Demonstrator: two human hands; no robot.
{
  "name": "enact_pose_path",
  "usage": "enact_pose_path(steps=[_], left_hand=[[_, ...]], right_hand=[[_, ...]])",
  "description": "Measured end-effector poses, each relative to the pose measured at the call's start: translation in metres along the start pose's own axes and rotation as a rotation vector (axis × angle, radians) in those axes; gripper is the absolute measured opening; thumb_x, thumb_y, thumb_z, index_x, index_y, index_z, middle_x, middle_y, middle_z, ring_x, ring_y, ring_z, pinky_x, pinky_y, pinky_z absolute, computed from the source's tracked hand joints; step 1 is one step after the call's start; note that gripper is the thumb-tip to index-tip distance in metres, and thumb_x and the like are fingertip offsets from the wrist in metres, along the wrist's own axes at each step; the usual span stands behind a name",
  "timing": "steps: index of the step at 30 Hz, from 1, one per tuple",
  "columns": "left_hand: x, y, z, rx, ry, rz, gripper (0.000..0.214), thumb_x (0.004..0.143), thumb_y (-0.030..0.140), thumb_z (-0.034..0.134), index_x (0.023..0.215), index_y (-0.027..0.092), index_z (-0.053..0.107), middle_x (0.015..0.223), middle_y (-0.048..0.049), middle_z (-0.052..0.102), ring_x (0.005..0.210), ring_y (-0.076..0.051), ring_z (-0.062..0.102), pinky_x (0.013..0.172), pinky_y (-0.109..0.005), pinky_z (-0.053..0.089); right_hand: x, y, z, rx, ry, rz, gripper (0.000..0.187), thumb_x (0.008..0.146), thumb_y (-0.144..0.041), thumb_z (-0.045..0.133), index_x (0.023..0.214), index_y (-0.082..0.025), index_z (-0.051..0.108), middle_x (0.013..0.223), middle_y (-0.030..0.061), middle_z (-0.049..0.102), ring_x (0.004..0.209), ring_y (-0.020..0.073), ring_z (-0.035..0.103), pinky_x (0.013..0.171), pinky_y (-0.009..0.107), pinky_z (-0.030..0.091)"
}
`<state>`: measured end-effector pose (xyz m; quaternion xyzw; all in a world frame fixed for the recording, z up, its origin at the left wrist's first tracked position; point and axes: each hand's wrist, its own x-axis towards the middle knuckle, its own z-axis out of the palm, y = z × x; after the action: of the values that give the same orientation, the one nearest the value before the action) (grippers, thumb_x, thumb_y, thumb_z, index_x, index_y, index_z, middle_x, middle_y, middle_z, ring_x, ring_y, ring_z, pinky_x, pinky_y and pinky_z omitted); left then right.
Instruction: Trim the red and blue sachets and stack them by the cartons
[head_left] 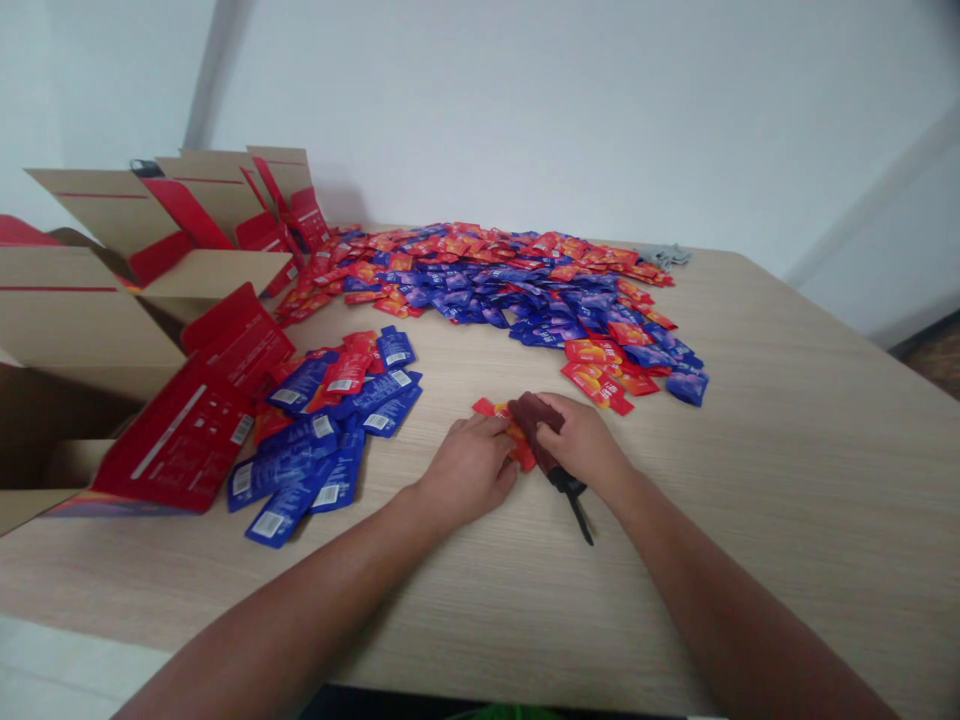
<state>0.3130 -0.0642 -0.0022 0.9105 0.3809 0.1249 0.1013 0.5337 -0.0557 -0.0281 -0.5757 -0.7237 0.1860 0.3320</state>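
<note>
In the middle of the table lies a red-orange sachet, partly covered by both hands. My left hand is on its left side, fingers curved and closed against it. My right hand is wrapped round a dark maroon handheld tool with a black end and a thin black piece sticking out toward me. The tool's front end is over the sachet, and I cannot tell whether it touches. To the left of my left hand is a loose pile of blue and red sachets, several showing white barcode labels.
A long heap of red and blue-purple sachets curves across the back of the table. Open cardboard boxes with red flaps stand along the left. A grey crumpled thing lies at the back right, near the white wall.
</note>
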Motion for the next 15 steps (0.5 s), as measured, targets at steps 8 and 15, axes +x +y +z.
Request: enact_pose_path(steps=[8, 15], left_hand=[[-0.001, -0.007, 0.001, 0.015, 0.004, 0.021, 0.024, 0.094, 0.017, 0.061, 0.111, 0.026, 0.075, 0.117, -0.0098, 0.068, 0.122, -0.032, 0.058, 0.125, -0.065, 0.031], [0.008, -0.016, 0.009, -0.006, 0.017, -0.033, 0.02, 0.102, 0.021, 0.056, 0.111, 0.02, 0.074, 0.112, -0.0124, 0.067, 0.107, -0.027, 0.062, 0.099, -0.043, 0.053]], right_hand=[[0.004, 0.012, -0.011, -0.074, 0.193, 0.111, 0.034, 0.086, -0.021, 0.064, 0.116, -0.025, 0.078, 0.11, 0.0066, 0.081, 0.096, 0.0253, 0.075, 0.087, 0.035, 0.057], [-0.004, -0.009, -0.008, 0.223, 0.246, 0.01, 0.047, 0.086, -0.023, 0.065, 0.132, -0.024, 0.076, 0.127, 0.006, 0.079, 0.113, 0.026, 0.075, 0.103, 0.04, 0.058]])
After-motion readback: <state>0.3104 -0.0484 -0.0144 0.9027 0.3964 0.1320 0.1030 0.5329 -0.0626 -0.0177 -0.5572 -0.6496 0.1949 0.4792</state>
